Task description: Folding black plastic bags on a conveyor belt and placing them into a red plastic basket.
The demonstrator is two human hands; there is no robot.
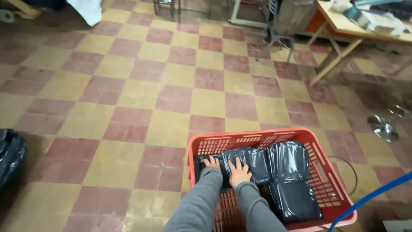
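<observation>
Hands: both reach down into a red plastic crate [326, 180] on the floor, arms in grey sleeves [201, 202].
Left hand [211, 163]: lies flat with fingers spread on a dark plastic-wrapped packet [214, 169] at the crate's left end, pressing on it rather than gripping.
Right hand [239, 172]: lies just beside the left, palm down and fingers splayed wide, resting on the next dark packet [253, 163]; it grips nothing that can be seen.
Packets: several flat bundles in shiny black wrap fill the crate, standing or leaning in a row across the back, with one larger bundle [296, 199] lying flat at the near right.
Crate: slotted sides, rectangular, sitting low in the middle right of the view, touching the floor.
Floor [128, 86]: worn checkerboard tiles in dull red and yellow.
Left edge: a black plastic bag [9, 154], partly out of view, well apart from the crate.
Right side: a blue hose or tube [373, 195] curves across the lower corner near the crate; a thin dark cable loop [349, 165] lies just beside the crate's right wall.
Far right: a wooden table [343, 25] with slanted legs, cluttered on top; what lies on it is too blurred to tell.
Top centre: metal chair or stand legs [279, 41] near the table.
</observation>
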